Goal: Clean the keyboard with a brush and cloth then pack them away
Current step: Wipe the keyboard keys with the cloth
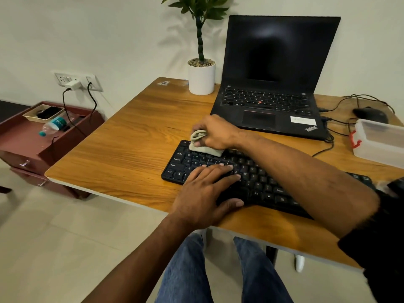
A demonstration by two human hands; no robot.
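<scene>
Black keyboard lies on the wooden table; the left hand rests flat, fingers straight, on its near keys. At its far-left corner the right hand grips a bunched grey cloth. Beyond the keyboard stands an open ThinkPad laptop.

Left hand flat, fingers straight, palm down, right hand curled, forearm crossing above

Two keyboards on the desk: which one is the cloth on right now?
The separate black keyboard nearest the person; the right hand presses the cloth on its far-left corner. The laptop's own keyboard is untouched.
</scene>
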